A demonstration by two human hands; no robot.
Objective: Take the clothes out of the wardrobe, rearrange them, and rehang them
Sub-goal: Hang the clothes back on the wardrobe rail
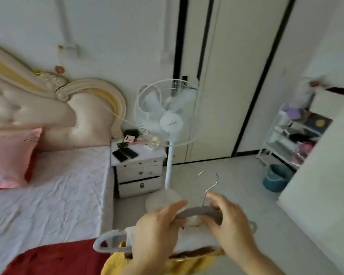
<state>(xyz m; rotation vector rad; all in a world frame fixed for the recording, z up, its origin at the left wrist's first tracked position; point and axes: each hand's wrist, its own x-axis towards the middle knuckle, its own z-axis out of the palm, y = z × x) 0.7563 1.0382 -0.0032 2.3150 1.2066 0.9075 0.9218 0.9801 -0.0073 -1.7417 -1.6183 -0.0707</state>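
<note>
Tall cream doors [236, 86] with black trim, upper centre to right of frame. They were closed and were probably the wardrobe. The bed [48, 195] filled the left side: white sheet, pink pillow [10, 155], red cover [58, 259] at lower left. A white standing fan [167, 116] stood at centre, just beside a nightstand [139, 171]. A wire rack [286, 135] sat at the right edge, with a teal bucket [276, 177] below it.

Bottom centre: the clothes were out of the wardrobe, held in front of the person over the floor by the bed's edge. A white garment [197, 241] hung on a pale hanger [101, 242] whose ends poked out both sides. A yellow garment [167, 263] bunched underneath. On top was a grey hanger [199, 212], its metal hook [212, 187] rising toward the fan.

The left hand [157, 231] gripped the grey hanger's left arm, fingers curled under and thumb over. The right hand [230, 221] pinched its right arm, fingers closed on it.

Judgement: the step looked like sorting the hangers, either parting the grey one from the bundle or fitting it to a garment.

To do it well:
- Keep both arms of the hanger level and the hook turned away from the cloth so it doesn't snag.
- Support the lower load, since the yellow piece looked likely to slide.
- Setting the bundle on the bed would free a hand.
- Centre each collar before rehanging.
</note>
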